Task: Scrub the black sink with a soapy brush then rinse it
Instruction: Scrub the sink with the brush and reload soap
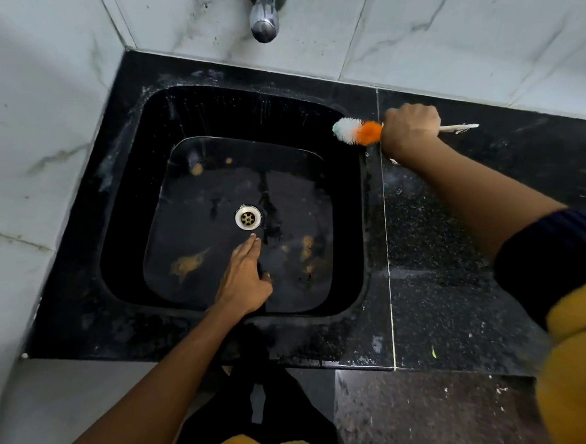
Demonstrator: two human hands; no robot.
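The black sink [125, 191] is a square basin set in a black counter, with a metal drain [248, 218] in the middle and brown smears on its floor. My left hand [245, 280] reaches down into the basin, fingers straight and together, fingertips just short of the drain, holding nothing. My right hand [410, 129] is shut on a brush [357, 131] with white, green and orange bristles. The bristle head pokes left over the sink's back right rim, and the handle's end sticks out to the right of my fist.
A chrome tap [264, 17] hangs from the marble wall above the sink's back edge, with no water running. Marble tiles close in the left side. Speckled black counter [453, 266] stretches to the right of the sink. My legs stand below the counter's front edge.
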